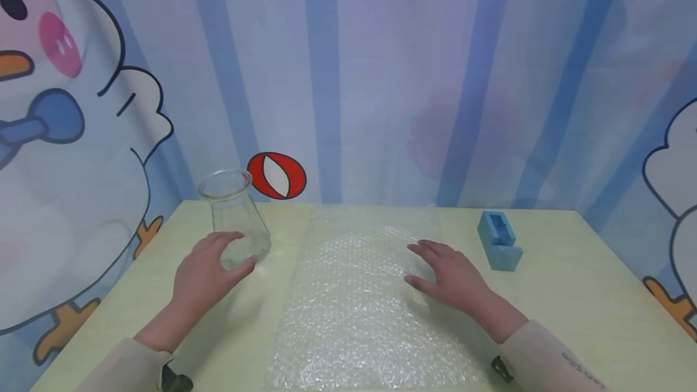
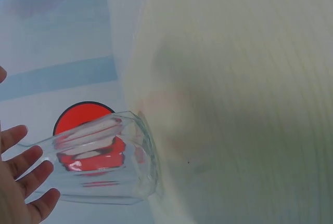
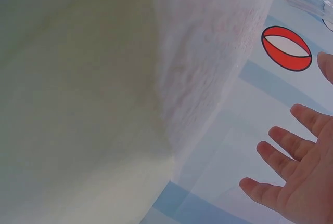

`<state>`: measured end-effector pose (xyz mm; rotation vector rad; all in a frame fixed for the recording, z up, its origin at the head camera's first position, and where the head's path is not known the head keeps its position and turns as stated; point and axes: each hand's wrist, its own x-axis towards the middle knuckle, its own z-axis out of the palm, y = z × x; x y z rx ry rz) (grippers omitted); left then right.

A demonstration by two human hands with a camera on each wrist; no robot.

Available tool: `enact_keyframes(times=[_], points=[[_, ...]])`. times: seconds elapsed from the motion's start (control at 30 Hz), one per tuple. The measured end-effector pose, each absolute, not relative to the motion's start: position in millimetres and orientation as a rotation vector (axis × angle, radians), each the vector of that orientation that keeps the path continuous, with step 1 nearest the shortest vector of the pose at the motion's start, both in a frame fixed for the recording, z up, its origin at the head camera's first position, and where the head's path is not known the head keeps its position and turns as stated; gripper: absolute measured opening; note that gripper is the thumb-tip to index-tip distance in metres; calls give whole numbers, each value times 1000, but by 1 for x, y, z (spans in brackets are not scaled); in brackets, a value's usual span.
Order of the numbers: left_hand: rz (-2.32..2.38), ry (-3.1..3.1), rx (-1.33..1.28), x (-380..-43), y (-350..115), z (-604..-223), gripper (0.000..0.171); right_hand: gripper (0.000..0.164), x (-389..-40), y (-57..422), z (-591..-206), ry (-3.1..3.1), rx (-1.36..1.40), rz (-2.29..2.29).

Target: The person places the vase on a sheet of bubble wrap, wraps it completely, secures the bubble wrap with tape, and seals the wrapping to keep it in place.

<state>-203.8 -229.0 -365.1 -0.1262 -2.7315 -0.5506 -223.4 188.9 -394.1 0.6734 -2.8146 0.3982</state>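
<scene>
A clear glass vase [image 1: 239, 222] with a flared rim stands at the back left of the table, its base wider than its neck. In front of it hovers my left hand [image 1: 209, 268], thumb and fingers spread and holding nothing. The left wrist view shows the vase [image 2: 104, 161] just beyond the fingertips [image 2: 44, 169]. A sheet of bubble wrap [image 1: 354, 319] lies flat along the middle of the table. Above its right side my right hand [image 1: 454, 274] is held with fingers apart, also holding nothing; the right wrist view shows its spread fingers [image 3: 281, 159].
A light blue tape dispenser [image 1: 498, 241] stands at the back right of the pale yellow table [image 1: 577, 319]. Behind the table's far edge hangs a blue-striped cloth [image 1: 376, 77] with cartoon ducks and a red ball [image 1: 294, 177] printed on it.
</scene>
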Motion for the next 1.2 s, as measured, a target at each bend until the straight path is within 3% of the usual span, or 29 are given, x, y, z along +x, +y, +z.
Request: enact_keyframes(times=[0.4, 1.2], points=[[-697, -2728, -5, -206, -253, -373, 58, 59, -221, 189, -396, -2810, 679, 403], [-1038, -2912, 201, -243, -286, -387, 97, 60, -218, 189, -393, -2813, 684, 384]])
